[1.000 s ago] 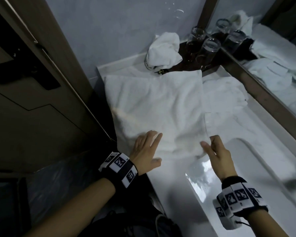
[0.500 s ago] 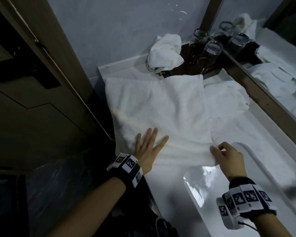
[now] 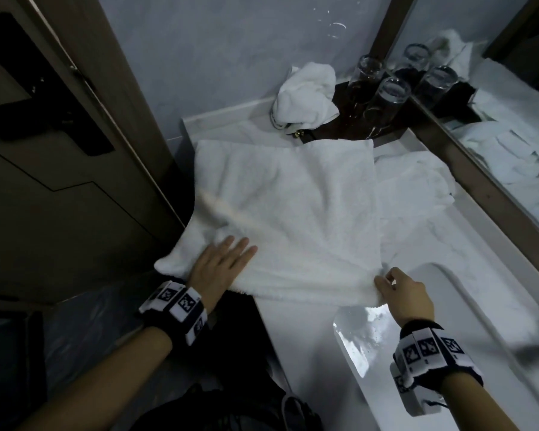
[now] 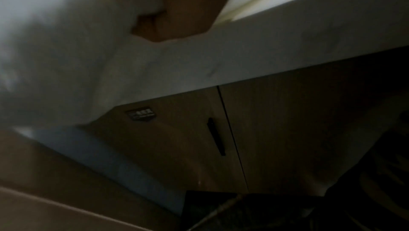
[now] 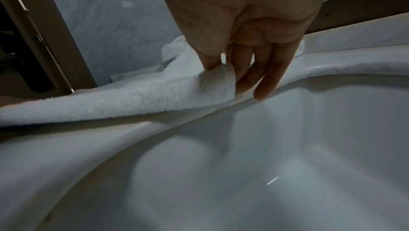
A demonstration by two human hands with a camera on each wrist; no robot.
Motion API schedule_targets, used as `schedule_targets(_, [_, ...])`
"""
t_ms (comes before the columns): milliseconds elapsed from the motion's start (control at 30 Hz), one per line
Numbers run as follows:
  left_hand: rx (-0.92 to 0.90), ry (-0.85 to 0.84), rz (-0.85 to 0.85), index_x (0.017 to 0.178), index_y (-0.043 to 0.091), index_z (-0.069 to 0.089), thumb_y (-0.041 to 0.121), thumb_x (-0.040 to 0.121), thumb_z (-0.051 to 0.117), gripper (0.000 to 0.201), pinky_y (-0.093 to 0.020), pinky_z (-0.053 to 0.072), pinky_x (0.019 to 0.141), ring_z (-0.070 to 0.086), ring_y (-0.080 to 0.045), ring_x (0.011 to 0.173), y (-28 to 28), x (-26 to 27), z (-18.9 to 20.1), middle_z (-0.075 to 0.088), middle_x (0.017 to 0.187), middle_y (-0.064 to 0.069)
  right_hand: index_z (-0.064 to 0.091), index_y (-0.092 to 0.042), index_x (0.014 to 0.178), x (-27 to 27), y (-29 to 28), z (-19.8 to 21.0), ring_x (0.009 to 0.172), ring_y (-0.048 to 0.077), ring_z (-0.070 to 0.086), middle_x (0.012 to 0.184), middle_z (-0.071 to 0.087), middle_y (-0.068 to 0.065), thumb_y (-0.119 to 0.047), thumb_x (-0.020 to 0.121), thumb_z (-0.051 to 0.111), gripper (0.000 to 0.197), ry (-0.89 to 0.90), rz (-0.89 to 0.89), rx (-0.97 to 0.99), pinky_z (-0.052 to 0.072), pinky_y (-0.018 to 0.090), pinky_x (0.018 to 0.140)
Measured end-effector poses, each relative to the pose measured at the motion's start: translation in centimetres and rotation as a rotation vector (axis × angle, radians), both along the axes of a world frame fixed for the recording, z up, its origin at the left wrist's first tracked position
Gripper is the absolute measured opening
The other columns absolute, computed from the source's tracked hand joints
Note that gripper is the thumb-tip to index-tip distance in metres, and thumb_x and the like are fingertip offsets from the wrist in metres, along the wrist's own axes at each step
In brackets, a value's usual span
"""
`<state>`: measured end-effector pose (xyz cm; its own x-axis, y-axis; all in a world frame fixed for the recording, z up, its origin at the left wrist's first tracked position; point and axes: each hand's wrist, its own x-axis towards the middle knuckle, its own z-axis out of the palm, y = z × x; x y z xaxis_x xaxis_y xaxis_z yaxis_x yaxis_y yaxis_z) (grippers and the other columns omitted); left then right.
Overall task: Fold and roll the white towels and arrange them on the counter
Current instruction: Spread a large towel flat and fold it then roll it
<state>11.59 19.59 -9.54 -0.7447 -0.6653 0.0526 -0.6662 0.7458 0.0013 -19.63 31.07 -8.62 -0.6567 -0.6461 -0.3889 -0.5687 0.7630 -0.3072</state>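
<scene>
A large white towel (image 3: 287, 206) lies spread flat on the white counter (image 3: 302, 337). Its near left corner hangs past the counter's edge. My left hand (image 3: 221, 265) holds the near edge at the left, with straight fingers on top and the thumb tucked under the cloth. In the left wrist view that hand (image 4: 177, 7) is blurred against the towel (image 4: 55, 51). My right hand (image 3: 386, 286) pinches the near right corner. In the right wrist view its thumb and forefinger (image 5: 221, 70) hold the towel (image 5: 132, 100) just above the sink rim.
A crumpled small towel (image 3: 305, 98) sits at the back wall beside upturned glasses (image 3: 389, 91) on a dark tray. Another white towel (image 3: 417, 181) lies to the right under the mirror (image 3: 511, 119). The sink basin (image 3: 448, 321) is near right, and a door (image 3: 59, 150) stands to the left.
Both hands have drawn the towel's near edge toward me. The right hand went from open beside the corner to pinching it. The near left corner now hangs off the counter.
</scene>
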Motion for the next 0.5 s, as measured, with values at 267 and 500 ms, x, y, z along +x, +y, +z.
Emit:
schedule_targets(267, [-0.04, 0.019, -0.036, 0.074, 0.008, 0.075, 0.012, 0.062, 0.035, 0.042, -0.019, 0.055, 0.053, 0.071, -0.015, 0.061, -1.3, 4.2, 2.4, 0.075, 0.073, -0.002, 0.055, -0.005, 0.085, 0.4, -0.2, 0.3, 0.074, 0.031, 0.056, 0.078, 0.062, 0.015, -0.033, 0.092, 0.047, 0.03, 0.04, 0.009, 0.02, 0.039, 0.032, 0.063])
schedule_targets(500, [0.084, 0.054, 0.21, 0.066, 0.006, 0.069, 0.013, 0.059, 0.029, 0.041, -0.029, 0.035, 0.069, 0.065, -0.022, 0.05, -1.8, 7.3, 2.7, 0.067, 0.059, -0.009, 0.048, -0.005, 0.085, 0.3, 0.3, 1.4, 0.045, 0.021, 0.059, 0.066, 0.061, 0.015, -0.015, 0.087, 0.061, 0.017, -0.241, -0.113, -0.265, 0.042, 0.027, 0.047])
